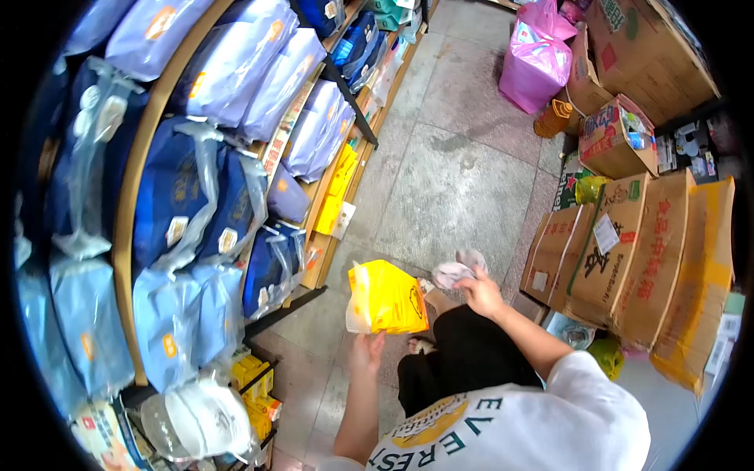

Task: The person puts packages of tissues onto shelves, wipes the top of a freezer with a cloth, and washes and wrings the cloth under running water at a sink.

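My left hand (367, 352) holds a yellow plastic-wrapped package (386, 298) from below, its fingers closed at the lower edge. A dark printed figure shows on the package's right side. In my right hand (480, 293) is a crumpled pale grey-pink cloth (458, 269), gripped between thumb and fingers. The cloth hangs just right of the package, apart from it. Both hands are above the tiled floor, in front of my knees.
To the left, a shelf rack (149, 149) carries purple, navy and light-blue packages. Cardboard boxes (620, 243) line the right side. Farther up the aisle are a pink plastic bag (536, 63) and an amber bottle (553, 118). Grey floor tiles (448, 196) run between.
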The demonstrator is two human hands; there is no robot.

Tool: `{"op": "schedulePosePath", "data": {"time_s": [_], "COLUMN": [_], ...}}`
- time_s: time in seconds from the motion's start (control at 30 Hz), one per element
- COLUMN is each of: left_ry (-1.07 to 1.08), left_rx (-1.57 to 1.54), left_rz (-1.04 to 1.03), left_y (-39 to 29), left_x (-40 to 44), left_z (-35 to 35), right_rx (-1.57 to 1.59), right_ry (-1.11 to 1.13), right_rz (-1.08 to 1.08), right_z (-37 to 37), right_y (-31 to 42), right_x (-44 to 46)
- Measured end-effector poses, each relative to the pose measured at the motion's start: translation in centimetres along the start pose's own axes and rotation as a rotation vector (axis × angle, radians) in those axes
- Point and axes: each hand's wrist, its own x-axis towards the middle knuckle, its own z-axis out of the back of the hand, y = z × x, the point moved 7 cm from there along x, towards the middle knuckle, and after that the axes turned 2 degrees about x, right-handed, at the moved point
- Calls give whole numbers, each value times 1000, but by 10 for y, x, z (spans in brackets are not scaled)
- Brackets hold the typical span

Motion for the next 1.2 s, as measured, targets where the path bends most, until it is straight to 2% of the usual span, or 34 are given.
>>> {"op": "schedulePosePath", "data": {"time_s": [0.03,0.1,0.27,0.37,0.43,0.5,0.57,0.67,0.7,0.73,0.77,0.83,0.87,0.97,1.2], "left_ry": [-5,-157,-183,-371,-432,-407,-777,-821,-795,-766,-769,-526,-470,-469,-489], "left_rx": [-1,-132,-251,-429,-502,-654,-470,-605,-733,-852,-873,-1174,-1224,-1330,-1387], "left_rz": [-1,-42,-183,-247,-643,-866,-943,-1016,-993,-969,-967,-1113,-1118,-1116,-1092], "left_y": [9,22,55,80,85,105,132,130,144,152,158,173,178,195,214], "left_x": [-23,-61,-134,-183,-226,-272,-264,-321,-329,-334,-344,-365,-365,-384,-405], "left_z": [6,27,89,137,179,201,231,244,253,260,268,287,291,299,320], "right_rx": [16,-53,-118,-333,-488,-410,-364,-318,-258,-291,-306,-370,-431,-471,-504], "right_ry": [67,103,376,460,504,407,593,662,644,765,773,712,736,682,735], "right_rz": [16,247,553,891,959,1192,1090,1208,1252,1157,1169,1212,1185,1263,1273], "right_z": [-7,-26,-72,-117,-147,-169,-177,-215,-219,-226,-229,-235,-239,-252,-266], "right_y": [16,52,134,182,221,228,235,254,259,262,266,273,274,279,304], "right_x": [-4,-15,-69,-126,-171,-232,-254,-308,-334,-352,-368,-397,-401,-419,-453]}}
